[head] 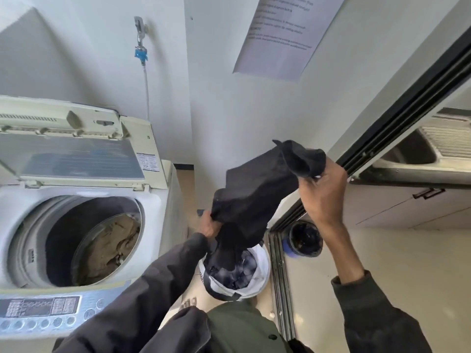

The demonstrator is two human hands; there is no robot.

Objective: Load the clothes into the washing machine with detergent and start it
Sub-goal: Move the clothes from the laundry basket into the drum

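Note:
A black garment [257,189] is stretched in the air between both hands, above a white laundry basket [262,278] that stands on the floor and holds more dark clothes. My left hand [209,225] grips the garment's lower edge. Its upper corner is pinched in my right hand [323,192], raised higher and to the right. At the left stands the top-loading washing machine [153,207], its lid [76,159] up. A tan piece of clothing [112,248] lies in the drum. The control panel [43,314] faces me at the bottom left.
A sliding door frame [397,118] runs diagonally at the right, its floor track [280,289] beside the basket. A dark bucket [304,239] sits just past the track. A steel sink [418,149] lies beyond. A tap with hose [141,47] hangs on the wall.

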